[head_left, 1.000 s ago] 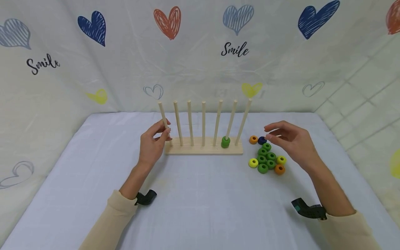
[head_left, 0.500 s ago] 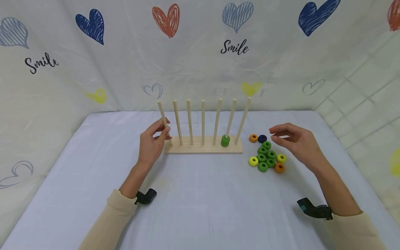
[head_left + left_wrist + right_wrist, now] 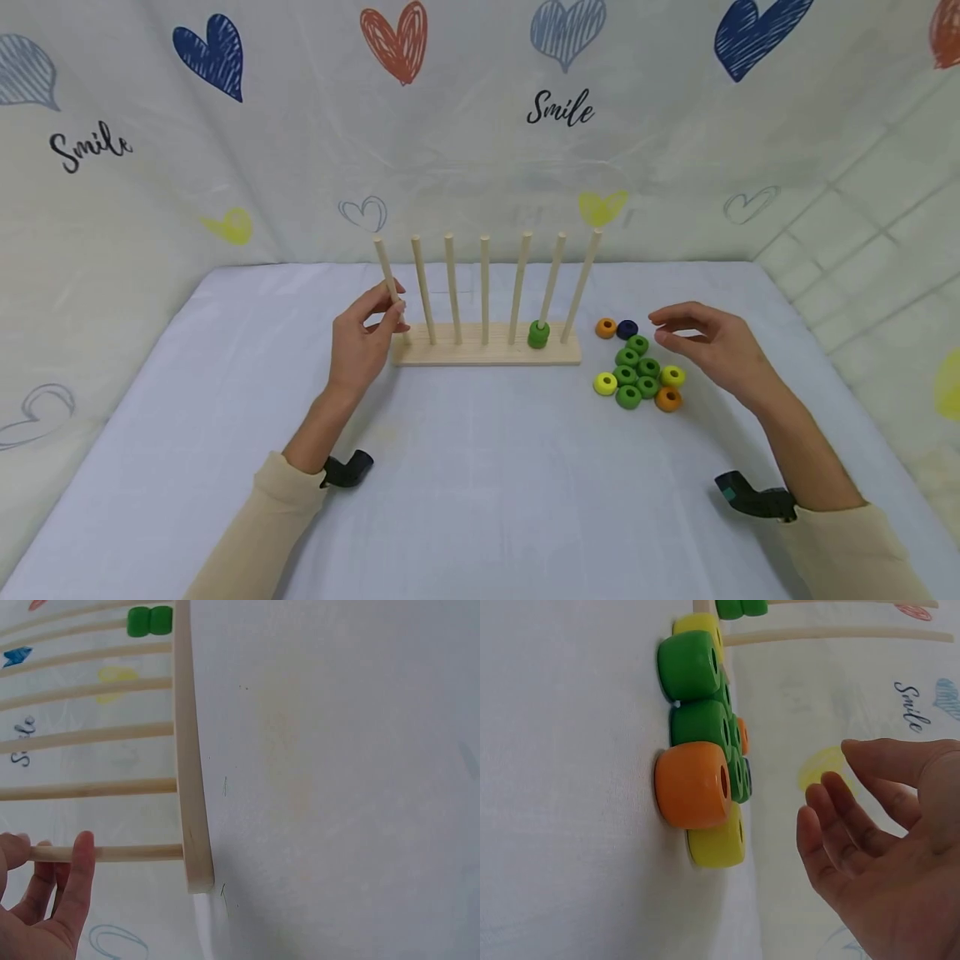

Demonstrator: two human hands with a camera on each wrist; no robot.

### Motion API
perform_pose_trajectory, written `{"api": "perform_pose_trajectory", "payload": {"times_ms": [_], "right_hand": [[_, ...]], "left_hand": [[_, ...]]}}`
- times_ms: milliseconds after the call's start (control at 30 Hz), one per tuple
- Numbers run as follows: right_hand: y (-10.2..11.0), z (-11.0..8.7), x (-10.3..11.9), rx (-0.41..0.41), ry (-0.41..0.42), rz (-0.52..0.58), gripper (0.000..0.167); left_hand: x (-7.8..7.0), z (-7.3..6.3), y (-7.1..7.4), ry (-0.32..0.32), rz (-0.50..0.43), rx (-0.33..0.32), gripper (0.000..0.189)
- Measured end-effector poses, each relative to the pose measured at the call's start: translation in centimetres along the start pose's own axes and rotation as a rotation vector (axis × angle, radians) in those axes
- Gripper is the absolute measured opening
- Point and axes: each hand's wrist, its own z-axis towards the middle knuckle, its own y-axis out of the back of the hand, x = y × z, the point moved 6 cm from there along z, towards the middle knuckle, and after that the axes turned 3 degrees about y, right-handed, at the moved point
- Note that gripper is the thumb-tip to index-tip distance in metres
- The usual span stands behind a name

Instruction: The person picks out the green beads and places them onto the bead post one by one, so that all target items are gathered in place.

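Observation:
My left hand [image 3: 358, 346] holds the leftmost peg [image 3: 384, 262] of a wooden peg rack [image 3: 487, 357] between thumb and fingers. In the left wrist view, the fingers wrap lightly about that peg [image 3: 139, 853]. Two green beads [image 3: 150, 622] are stacked at the foot of the second peg from the right; the other pegs carry no beads. My right hand [image 3: 712, 346] hovers just right of a bead cluster, fingers loosely bent and holding nothing. The cluster has several green beads [image 3: 628, 396], plus yellow beads [image 3: 605, 383], orange beads [image 3: 668, 399] and one dark blue bead [image 3: 627, 330].
A white cloth covers the table [image 3: 480, 483]. Behind it hangs a pale curtain [image 3: 465, 158] printed with hearts and "Smile". Each wrist wears a black camera, such as the right one [image 3: 753, 500].
My right hand has drawn back a little to the right, away from the dark blue bead. The left hand keeps its hold on the peg. The head view has tilted slightly.

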Motion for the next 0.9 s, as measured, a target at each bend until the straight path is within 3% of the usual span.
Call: {"api": "perform_pose_trajectory", "payload": {"times_ms": [333, 900], "right_hand": [[-0.8, 0.3, -1.0, 0.083, 0.007, -0.069, 0.034], [-2.4, 1.1, -2.2, 0.217, -0.046, -0.088, 0.037]], "left_hand": [[0.1, -0.2, 0.1, 0.002, 0.008, 0.002, 0.02], [0.0, -0.1, 0.1, 0.002, -0.006, -0.003, 0.021]]}}
